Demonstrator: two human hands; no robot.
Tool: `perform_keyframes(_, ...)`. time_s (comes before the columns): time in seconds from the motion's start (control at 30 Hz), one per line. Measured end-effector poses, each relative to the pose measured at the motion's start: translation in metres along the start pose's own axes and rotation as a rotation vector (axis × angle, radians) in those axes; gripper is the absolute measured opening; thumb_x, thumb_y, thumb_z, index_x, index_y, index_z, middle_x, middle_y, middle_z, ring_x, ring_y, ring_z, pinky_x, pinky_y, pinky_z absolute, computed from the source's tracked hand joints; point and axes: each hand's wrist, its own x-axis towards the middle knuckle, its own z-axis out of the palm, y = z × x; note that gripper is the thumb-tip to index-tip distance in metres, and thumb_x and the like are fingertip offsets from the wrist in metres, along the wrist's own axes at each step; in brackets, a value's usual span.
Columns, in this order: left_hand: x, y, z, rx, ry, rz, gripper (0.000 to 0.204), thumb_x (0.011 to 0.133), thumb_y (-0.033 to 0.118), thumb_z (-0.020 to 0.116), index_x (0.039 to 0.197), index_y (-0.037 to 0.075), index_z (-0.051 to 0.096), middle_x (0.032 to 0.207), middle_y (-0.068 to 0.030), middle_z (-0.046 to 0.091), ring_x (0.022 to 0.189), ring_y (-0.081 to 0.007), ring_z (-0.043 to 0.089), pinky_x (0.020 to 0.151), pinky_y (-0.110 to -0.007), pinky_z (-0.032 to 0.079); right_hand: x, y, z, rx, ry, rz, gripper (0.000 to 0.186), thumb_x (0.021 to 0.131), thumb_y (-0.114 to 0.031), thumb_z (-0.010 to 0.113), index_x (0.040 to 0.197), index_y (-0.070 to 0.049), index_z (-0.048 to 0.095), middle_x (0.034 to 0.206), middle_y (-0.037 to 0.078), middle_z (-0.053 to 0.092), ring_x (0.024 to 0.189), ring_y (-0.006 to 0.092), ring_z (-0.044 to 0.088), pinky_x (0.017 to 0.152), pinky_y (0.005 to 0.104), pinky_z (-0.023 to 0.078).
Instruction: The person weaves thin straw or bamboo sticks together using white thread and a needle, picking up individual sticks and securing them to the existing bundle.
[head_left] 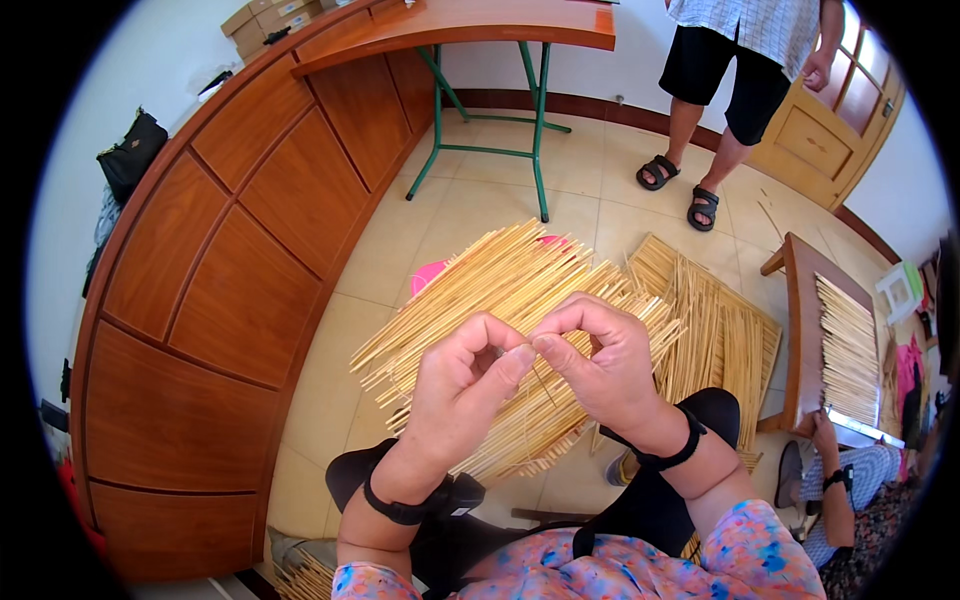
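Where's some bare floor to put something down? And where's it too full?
There's bare floor between the panels and the sticks, and another patch between the table and the sandals. It's crowded beneath the left hand and right hand, where sticks spread out, and to their right, where another pile and the bench sit.

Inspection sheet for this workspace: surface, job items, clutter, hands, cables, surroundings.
Surface: pale beige tiled floor; bright pink object mostly hidden under long, thin straw-coloured sticks.
Job items: those sticks, layered before the person; thin dark strand, material unclear.
Clutter: second pile of straw-coloured sticks, to the right.
Hands: left hand and right hand close together, pinching at the strand.
Cables: nothing seen.
Surroundings: brown panelled wooden counter, left; green-legged wooden table, ahead; standing person beyond.
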Motion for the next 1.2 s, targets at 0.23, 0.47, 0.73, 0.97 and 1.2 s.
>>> perform_keyframes(0.23, -0.001, 0.001, 0.000, 0.038, 0.015, 0.019, 0.010, 0.091, 0.011, 0.061, 0.088, 0.003, 0.056, 0.069, 0.0058, 0.052, 0.060, 0.0001, 0.044, 0.054, -0.016, 0.035, 0.001, 0.000, -0.001, -0.128, 0.040, -0.057, 0.007, 0.080, -0.005, 0.070, 0.080, 0.000, 0.065, 0.074, 0.007, 0.063, 0.068, 0.0139, 0.060, 0.063, 0.0259, 0.047)
perform_keyframes(0.47, -0.002, 0.010, -0.003, 0.078, 0.123, 0.123, 0.011, 0.092, 0.010, 0.059, 0.088, 0.001, 0.056, 0.072, 0.0008, 0.056, 0.063, -0.0036, 0.049, 0.058, -0.018, 0.041, 0.004, -0.003, -0.004, -0.091, 0.092, 0.029, 0.007, 0.079, -0.005, 0.070, 0.082, 0.000, 0.066, 0.073, 0.008, 0.063, 0.066, 0.0132, 0.059, 0.063, 0.0251, 0.047)
perform_keyframes(0.73, -0.003, 0.005, -0.001, 0.102, 0.127, 0.172, 0.008, 0.090, 0.006, 0.060, 0.092, -0.001, 0.058, 0.077, 0.0014, 0.058, 0.065, -0.0018, 0.051, 0.057, -0.017, 0.041, -0.002, -0.006, 0.004, -0.285, -0.117, -0.130, 0.006, 0.074, -0.004, 0.071, 0.078, -0.004, 0.067, 0.067, 0.006, 0.063, 0.059, 0.0163, 0.062, 0.057, 0.0274, 0.047)
perform_keyframes(0.97, -0.007, 0.007, 0.003, 0.372, 0.264, 0.303, 0.006, 0.084, 0.000, 0.064, 0.089, 0.000, 0.060, 0.078, -0.0031, 0.061, 0.064, -0.0063, 0.054, 0.057, -0.020, 0.043, -0.004, -0.006, 0.009, -0.216, -0.003, -0.105, 0.006, 0.074, -0.002, 0.070, 0.078, -0.002, 0.066, 0.067, 0.007, 0.063, 0.059, 0.0154, 0.062, 0.053, 0.0266, 0.046)
perform_keyframes(1.2, -0.004, -0.001, 0.008, 0.406, 0.299, 0.486, 0.010, 0.080, -0.002, 0.065, 0.084, 0.001, 0.057, 0.081, -0.0098, 0.064, 0.064, -0.0147, 0.061, 0.061, -0.025, 0.049, -0.005, -0.008, 0.011, -0.223, 0.053, -0.107, 0.008, 0.073, 0.002, 0.070, 0.081, 0.000, 0.067, 0.070, 0.008, 0.064, 0.060, 0.0152, 0.063, 0.054, 0.0249, 0.047)
